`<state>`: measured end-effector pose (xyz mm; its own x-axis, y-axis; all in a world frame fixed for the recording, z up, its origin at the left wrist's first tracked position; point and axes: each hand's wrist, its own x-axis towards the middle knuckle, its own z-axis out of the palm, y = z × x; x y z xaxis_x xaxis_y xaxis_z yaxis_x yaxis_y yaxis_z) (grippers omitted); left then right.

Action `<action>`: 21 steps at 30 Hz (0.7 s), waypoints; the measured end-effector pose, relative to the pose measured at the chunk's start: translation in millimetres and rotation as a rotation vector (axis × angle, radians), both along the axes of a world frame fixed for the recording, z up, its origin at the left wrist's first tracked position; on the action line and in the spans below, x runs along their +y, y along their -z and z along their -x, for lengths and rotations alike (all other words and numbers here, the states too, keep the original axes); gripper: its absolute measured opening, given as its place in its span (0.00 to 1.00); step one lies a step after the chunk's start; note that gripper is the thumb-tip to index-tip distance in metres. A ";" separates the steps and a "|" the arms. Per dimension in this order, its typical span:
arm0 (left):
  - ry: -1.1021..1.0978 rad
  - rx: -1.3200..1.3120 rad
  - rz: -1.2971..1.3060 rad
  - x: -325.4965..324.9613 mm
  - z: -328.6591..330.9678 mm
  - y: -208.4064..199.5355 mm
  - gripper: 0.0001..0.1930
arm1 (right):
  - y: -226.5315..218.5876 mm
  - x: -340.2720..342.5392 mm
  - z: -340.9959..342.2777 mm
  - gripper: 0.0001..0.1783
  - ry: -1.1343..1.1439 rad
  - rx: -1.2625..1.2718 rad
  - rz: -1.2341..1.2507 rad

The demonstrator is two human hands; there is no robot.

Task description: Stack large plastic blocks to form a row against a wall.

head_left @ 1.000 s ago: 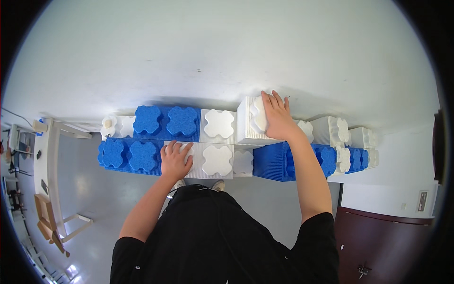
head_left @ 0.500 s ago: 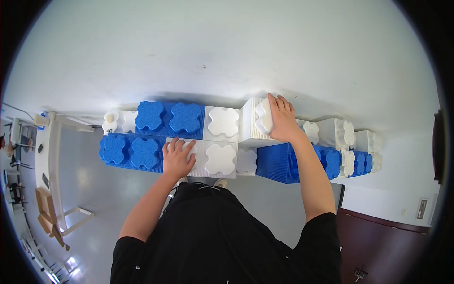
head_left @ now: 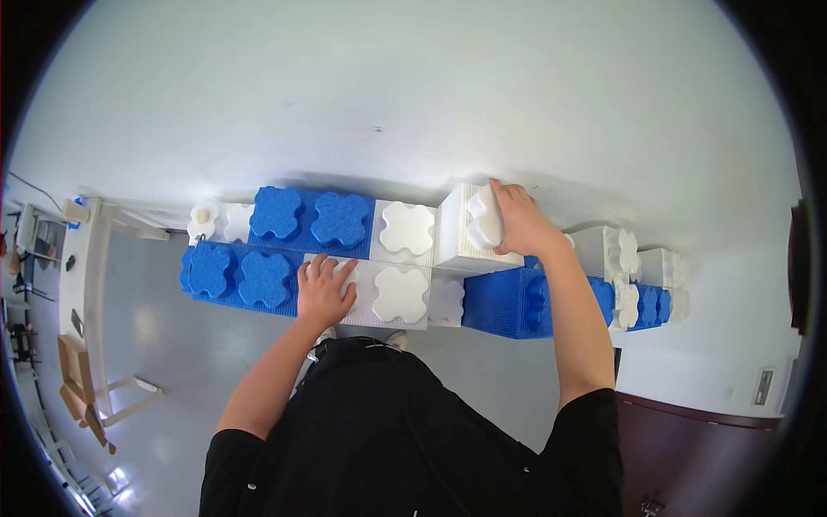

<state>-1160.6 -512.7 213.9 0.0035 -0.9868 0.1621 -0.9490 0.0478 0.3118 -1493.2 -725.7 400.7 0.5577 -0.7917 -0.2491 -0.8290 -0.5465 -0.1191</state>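
Observation:
Large blue and white foam building blocks with clover-shaped studs form a low wall in two rows. My right hand (head_left: pixel 525 222) grips the stud of a white block (head_left: pixel 465 231) in the back row, thumb on the near side and fingers over the far side. This block stands beside a single-stud white block (head_left: pixel 403 229). On a white block (head_left: pixel 366 314) in the front row my left hand (head_left: pixel 325 291) rests open, fingers spread over its left stud and partly hiding it. A blue block (head_left: pixel 312 237) lies behind that hand, another blue block (head_left: pixel 237 277) to its left.
More blue and white blocks (head_left: pixel 616 258) continue to the right at lower levels. A pale wall (head_left: pixel 413 95) rises right behind the rows. A white table (head_left: pixel 84 284) and an opened cardboard box (head_left: pixel 77 379) stand at far left. A dark red door (head_left: pixel 689 452) is at lower right.
The view has shifted slightly. Both hands keep nearly the same places on the blocks; the right fingers look a little more curled over the stud.

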 end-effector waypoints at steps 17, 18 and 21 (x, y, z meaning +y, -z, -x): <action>0.012 0.005 -0.027 -0.9 -0.5 0.8 0.27 | -25.5 18.9 -95.4 0.67 -0.097 -0.094 0.145; 0.012 0.003 -0.030 -1.2 0.1 0.1 0.27 | -20.6 17.8 -98.8 0.67 -0.097 -0.097 0.142; 0.008 0.007 -0.033 -1.0 -1.1 0.7 0.27 | -16.5 14.4 -111.0 0.68 -0.091 -0.088 0.128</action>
<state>-1159.5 -513.7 213.1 -0.0034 -0.9916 0.1293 -0.9465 0.0449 0.3196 -1382.2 -711.3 417.2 0.6438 -0.7591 -0.0962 -0.7648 -0.6342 -0.1136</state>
